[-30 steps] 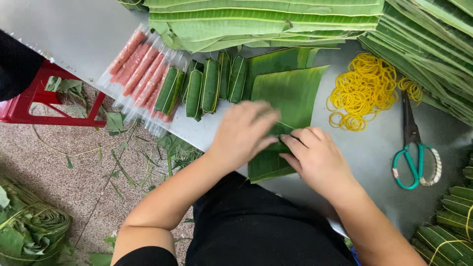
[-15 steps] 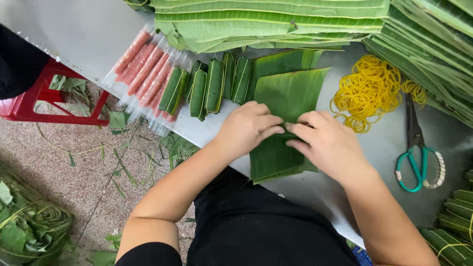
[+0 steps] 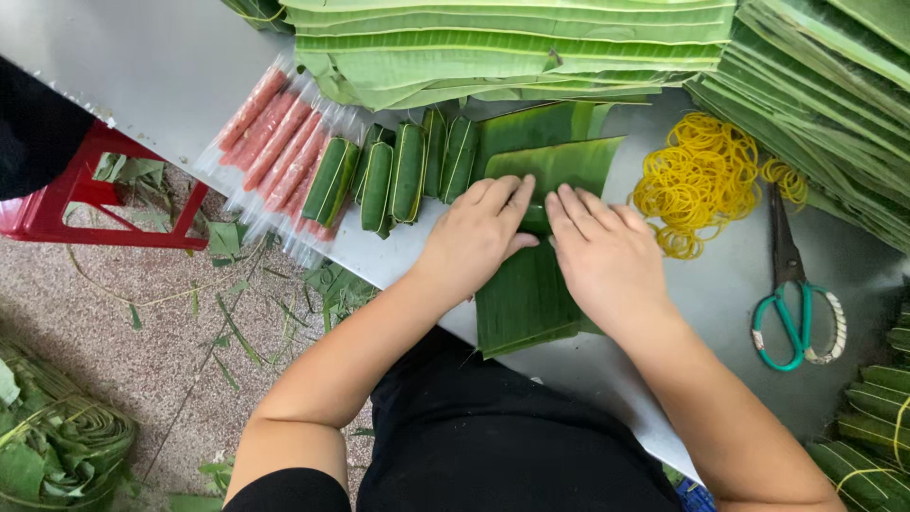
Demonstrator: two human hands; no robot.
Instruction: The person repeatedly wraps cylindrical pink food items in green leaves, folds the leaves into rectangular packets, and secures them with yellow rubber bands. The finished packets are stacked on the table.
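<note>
I see a dark green banana-leaf sheet lying flat on the grey metal table, its near end at the table's front edge. Both hands press on its middle: left hand and right hand side by side, fingers stretched flat, nearly closed together, palms down, gripping nothing I can make out. Whatever sits under the fingertips is hidden. Just left of the sheet, a row of small leaf-wrapped rolls, then pink sausage sticks in clear plastic. Right of it, a heap of yellow rubber bands, and green-handled scissors beyond. Stacked light green banana leaves at the back. Red plastic stool on the floor, left.
</note>
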